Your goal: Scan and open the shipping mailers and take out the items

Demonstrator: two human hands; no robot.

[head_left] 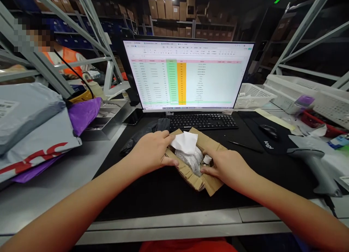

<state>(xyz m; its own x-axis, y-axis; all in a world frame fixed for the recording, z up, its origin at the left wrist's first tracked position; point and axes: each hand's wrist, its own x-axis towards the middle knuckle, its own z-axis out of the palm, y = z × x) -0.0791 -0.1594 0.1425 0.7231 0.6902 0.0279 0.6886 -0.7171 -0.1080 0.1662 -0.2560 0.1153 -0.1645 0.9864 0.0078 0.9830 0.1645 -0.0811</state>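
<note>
An opened brown cardboard box (188,172) with its flaps spread sits on the black desk mat, close in front of the keyboard. My left hand (154,150) grips the box's left side, thumb at the near edge and fingers at the far one. Inside lie a clear bubble-wrapped item (192,160) and a crumpled white paper (185,142). My right hand (227,166) holds the box's right side, thumb and forefinger reaching over the opening. Between those fingertips shows a small item with a white top (206,160); whether they touch it is unclear.
Behind the box stand a keyboard (203,122) and a monitor (155,77). A black plastic bag (141,134) and phone (133,116) lie left, beside stacked parcels (35,124). Rightward are a pen (244,146), mouse (268,132) and scanner (316,168). A person in an orange vest (68,61) is at back left.
</note>
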